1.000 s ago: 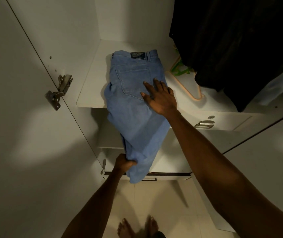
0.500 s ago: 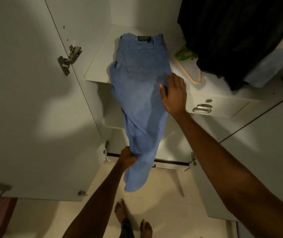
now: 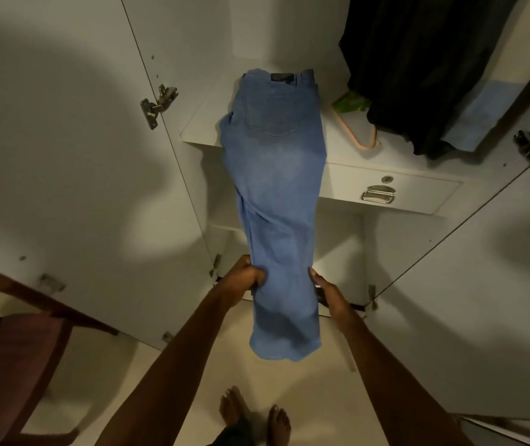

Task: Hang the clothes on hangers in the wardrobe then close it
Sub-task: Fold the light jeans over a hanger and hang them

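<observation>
Inside the open white wardrobe (image 3: 73, 156), I see blue jeans (image 3: 276, 175) lying waistband-up on a shelf (image 3: 199, 130) above a drawer (image 3: 395, 191), the legs hanging over its edge toward the pale floor (image 3: 192, 365). My left hand (image 3: 247, 278) grips the left side of the legs; my right hand (image 3: 328, 292) holds the right edge. A peach hanger (image 3: 365, 136) lies beside dark hanging clothes (image 3: 418, 66). A wooden chair (image 3: 15, 349) stands at left.

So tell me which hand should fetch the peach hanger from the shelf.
Right, probably. The peach hanger lies on the shelf to the right of the jeans, on the right hand's side. The left hand grips the jeans' far edge and would have to cross them.
</observation>
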Demonstrator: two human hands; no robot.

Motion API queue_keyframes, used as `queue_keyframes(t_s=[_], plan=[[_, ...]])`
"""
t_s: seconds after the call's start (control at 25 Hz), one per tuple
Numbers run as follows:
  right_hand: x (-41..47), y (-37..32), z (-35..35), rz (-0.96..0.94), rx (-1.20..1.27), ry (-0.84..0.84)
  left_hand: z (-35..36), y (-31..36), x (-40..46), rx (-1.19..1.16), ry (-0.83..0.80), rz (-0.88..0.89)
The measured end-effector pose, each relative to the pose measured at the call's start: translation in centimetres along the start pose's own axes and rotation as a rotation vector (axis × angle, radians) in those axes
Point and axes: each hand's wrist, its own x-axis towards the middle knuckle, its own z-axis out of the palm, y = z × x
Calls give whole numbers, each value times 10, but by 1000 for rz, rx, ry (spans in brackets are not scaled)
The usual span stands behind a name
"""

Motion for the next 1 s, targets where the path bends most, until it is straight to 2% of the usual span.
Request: queue_keyframes(t_s=[0.12, 0.2, 0.32, 0.52, 0.64, 0.8, 1.0], plan=[[-17, 32, -5, 85, 196, -166, 2, 16, -14, -60, -5, 55], [-34, 47, -6, 103, 303, -190, -2, 19, -16, -101, 12, 57], [-62, 50, 4, 66, 279, -169, -7, 21, -17, -106, 10, 78], [-82, 33, 17, 39, 615, -221, -11, 29, -40, -96, -25, 89], [-88, 17, 26, 17, 716, -293, -12, 41, -54, -117, 8, 82], [-91, 0, 41, -64, 596, -284, -17, 47, -58, -75, 9, 157], [-95, 22, 50, -20, 495, -270, -24, 33, -53, 112, -20, 343]])
